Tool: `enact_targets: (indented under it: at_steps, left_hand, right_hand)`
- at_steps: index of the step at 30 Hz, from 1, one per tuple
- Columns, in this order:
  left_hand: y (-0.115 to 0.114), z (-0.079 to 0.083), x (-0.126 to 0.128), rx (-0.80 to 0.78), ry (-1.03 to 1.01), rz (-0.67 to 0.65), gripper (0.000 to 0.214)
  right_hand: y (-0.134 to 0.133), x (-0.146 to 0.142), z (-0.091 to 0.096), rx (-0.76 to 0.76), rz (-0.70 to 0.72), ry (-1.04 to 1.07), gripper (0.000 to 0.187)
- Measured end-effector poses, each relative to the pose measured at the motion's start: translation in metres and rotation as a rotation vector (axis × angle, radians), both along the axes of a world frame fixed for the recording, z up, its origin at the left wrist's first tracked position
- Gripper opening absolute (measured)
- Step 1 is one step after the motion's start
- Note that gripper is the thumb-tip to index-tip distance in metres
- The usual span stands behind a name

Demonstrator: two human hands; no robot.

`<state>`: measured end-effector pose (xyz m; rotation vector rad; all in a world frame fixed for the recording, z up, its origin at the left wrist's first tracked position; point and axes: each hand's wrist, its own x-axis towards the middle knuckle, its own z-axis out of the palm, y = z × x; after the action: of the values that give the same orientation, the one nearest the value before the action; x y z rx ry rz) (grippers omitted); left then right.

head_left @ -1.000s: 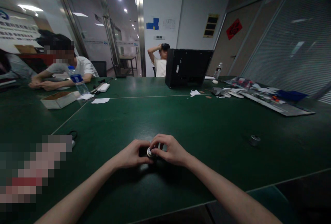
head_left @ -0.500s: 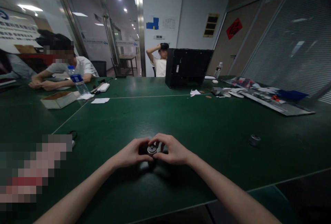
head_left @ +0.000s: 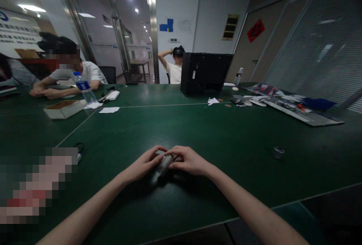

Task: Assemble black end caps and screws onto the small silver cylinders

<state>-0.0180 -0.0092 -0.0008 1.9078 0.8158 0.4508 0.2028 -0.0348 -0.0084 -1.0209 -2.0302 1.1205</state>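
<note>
A small silvery metal cylinder (head_left: 164, 165) is tilted between my hands above the table, its upper end leaning right and away from me. My left hand (head_left: 147, 161) is closed around its left side, thumb along the barrel. At the upper end, my right hand (head_left: 189, 161) grips with thumb and fingers, partly hiding the rim. What lies under the fingertips cannot be made out. A second, shorter metal cylinder (head_left: 278, 153) stands apart on the green table (head_left: 226, 135) to the right.
A black box-like case (head_left: 207, 73) stands at the far side. Left of it are a water bottle (head_left: 85, 90) and an open carton (head_left: 64, 110). A board with clutter (head_left: 305, 111) lies far right. Two people sit across the table; a blurred-out patch covers the left edge.
The metal cylinder has gone from nearly upright, top face towards me, to tilted with its side showing. My fingers have shifted around it, the left thumb moving up onto the barrel.
</note>
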Motion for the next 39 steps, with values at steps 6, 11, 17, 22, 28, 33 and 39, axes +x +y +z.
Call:
enact_targets:
  at_steps: [6,11,17,22,28,33,39]
  left_hand:
    - [0.004,-0.001,-0.004,-0.201,-0.175,-0.025,0.046]
    - [0.007,-0.005,-0.007,-0.268,-0.246,0.035,0.047]
    - [0.004,0.0,-0.006,-0.306,-0.28,-0.058,0.054]
    - [-0.003,0.007,0.003,-0.127,-0.192,-0.004,0.06]
    - [-0.006,0.005,0.009,0.216,-0.055,0.161,0.046]
    - [-0.006,0.002,0.005,0.44,-0.03,0.151,0.038]
    - [-0.007,0.002,0.005,0.543,-0.042,0.127,0.033]
  right_hand:
    - [0.005,-0.002,-0.005,-0.2,-0.05,0.297,0.044]
    - [0.006,-0.002,-0.004,-0.288,-0.153,0.435,0.035]
    - [0.01,-0.001,-0.011,-0.377,-0.179,0.56,0.033]
    - [0.011,-0.003,-0.013,-0.522,-0.176,0.708,0.037]
    - [0.012,-0.003,-0.019,-0.697,-0.095,0.774,0.034]
    - [0.008,-0.005,-0.016,-0.791,-0.02,0.779,0.031]
    - [0.005,-0.008,-0.016,-0.812,0.021,0.773,0.032]
